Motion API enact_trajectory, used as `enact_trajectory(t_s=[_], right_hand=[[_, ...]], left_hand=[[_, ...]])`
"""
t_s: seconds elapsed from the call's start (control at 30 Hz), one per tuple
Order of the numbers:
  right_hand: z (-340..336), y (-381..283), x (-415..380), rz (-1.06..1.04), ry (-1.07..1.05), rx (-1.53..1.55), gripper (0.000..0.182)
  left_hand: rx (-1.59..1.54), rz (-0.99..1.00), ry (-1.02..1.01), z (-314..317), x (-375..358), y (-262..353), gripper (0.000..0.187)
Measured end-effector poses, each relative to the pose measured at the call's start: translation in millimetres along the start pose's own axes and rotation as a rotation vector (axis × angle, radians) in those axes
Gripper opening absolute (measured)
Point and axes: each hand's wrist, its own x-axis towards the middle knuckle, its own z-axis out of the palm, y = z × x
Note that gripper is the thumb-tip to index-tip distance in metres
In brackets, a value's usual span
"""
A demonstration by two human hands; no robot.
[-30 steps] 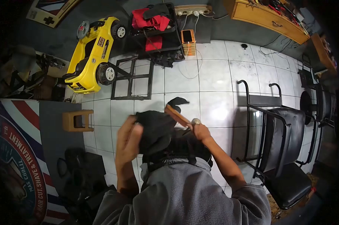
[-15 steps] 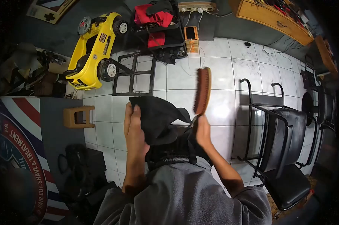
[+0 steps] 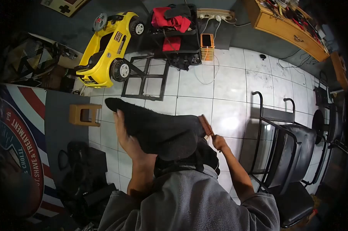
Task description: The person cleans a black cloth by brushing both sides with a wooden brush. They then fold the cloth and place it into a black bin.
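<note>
A piece of black cloth with a dull, slightly fuzzy surface spreads out in front of my body. Its exact kind I cannot make out. My left hand holds it by the left edge, fingers partly behind the fabric. On the other side, my right hand is closed round the handle of a brush with reddish-brown bristles and a wooden back. The bristles are at the cloth's right edge, seemingly touching it.
A yellow toy car stands at the upper left beside a black shelf cart with red cloth. A brown stool is at left, a black metal-framed chair at right. A wooden drawer cabinet hangs at the upper right.
The brush has come down and tilted, from upright above the cloth to the cloth's right edge. The cloth is spread wider, and my left hand has moved left.
</note>
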Motion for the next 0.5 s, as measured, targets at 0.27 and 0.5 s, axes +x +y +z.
enact_trajectory(t_s=[0.27,0.5], right_hand=[[-110,-161,-98,-0.234,0.128,0.98,0.04],[-37,-130,-43,-0.553,0.205,0.253,0.031]], left_hand=[[-0.147,-0.281,0.187,22,5,-32,0.061],[-0.417,-0.04,0.203,37,30,-31,0.034]])
